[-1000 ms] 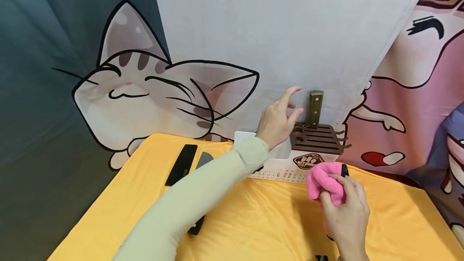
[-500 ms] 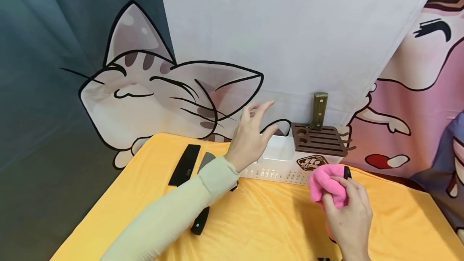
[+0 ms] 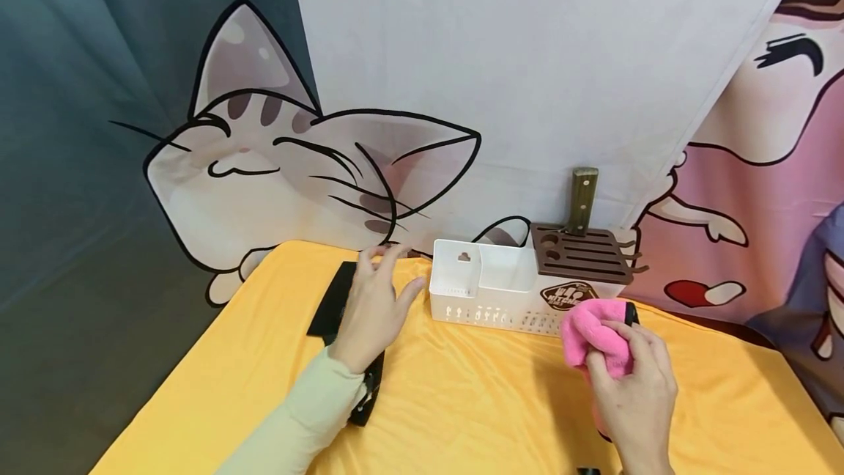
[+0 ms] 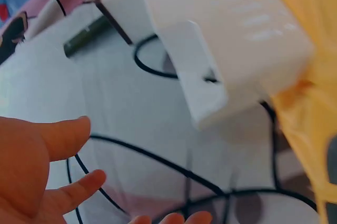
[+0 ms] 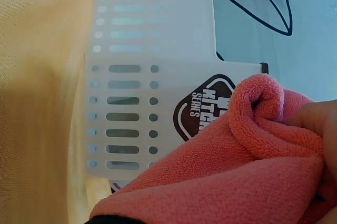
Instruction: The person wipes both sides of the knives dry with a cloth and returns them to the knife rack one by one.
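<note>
In the head view, my left hand point(image 3: 372, 310) hovers over the left part of the table, its fingers apart and holding nothing. Beneath it lie a black-bladed cleaver point(image 3: 326, 310) and a black-handled knife point(image 3: 363, 409), both partly hidden by the hand and sleeve. My right hand point(image 3: 638, 391) pinches a bunched pink cloth point(image 3: 587, 328) in front of the knife holder. That holder point(image 3: 494, 310) is white, with a brown slotted top point(image 3: 587, 259); a knife with a wooden handle point(image 3: 583, 200) stands upright in it. The cloth point(image 5: 226, 176) hangs in folds in the right wrist view.
A yellow cloth point(image 3: 461, 394) covers the table. Two open white compartments form the holder's left side, and hooks stick out at its right end. Behind rises a printed curtain point(image 3: 527, 79). A small black object point(image 3: 588, 470) shows at the bottom edge.
My left hand has swung left and down, from beside the upright knife handle, past the white compartments, to above the cleaver. My right hand keeps its grip on the cloth, almost still.
</note>
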Tool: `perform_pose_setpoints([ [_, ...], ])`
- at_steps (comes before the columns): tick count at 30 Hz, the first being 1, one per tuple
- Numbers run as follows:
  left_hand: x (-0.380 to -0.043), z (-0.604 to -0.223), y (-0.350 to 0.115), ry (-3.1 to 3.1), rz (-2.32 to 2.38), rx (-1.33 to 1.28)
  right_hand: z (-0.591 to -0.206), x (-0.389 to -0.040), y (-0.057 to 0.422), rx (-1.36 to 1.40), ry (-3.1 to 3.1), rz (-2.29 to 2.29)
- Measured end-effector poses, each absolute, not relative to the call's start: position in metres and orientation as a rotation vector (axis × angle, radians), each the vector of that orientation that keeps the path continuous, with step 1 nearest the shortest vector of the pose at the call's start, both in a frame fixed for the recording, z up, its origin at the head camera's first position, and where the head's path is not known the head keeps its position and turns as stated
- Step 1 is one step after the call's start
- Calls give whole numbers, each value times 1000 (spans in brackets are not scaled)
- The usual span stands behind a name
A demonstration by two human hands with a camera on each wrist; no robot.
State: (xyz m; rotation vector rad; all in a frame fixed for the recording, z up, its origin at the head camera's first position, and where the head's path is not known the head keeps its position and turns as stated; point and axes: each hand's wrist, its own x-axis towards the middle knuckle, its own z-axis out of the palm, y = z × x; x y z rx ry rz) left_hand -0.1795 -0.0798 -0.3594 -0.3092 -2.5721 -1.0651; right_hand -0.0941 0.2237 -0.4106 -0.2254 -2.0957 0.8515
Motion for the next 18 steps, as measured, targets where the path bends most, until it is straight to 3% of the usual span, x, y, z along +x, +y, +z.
perform_pose_setpoints([
  [18, -150, -416, -158, -2873, -871, -21, -412, -95, 225, -206, -2099, 844],
])
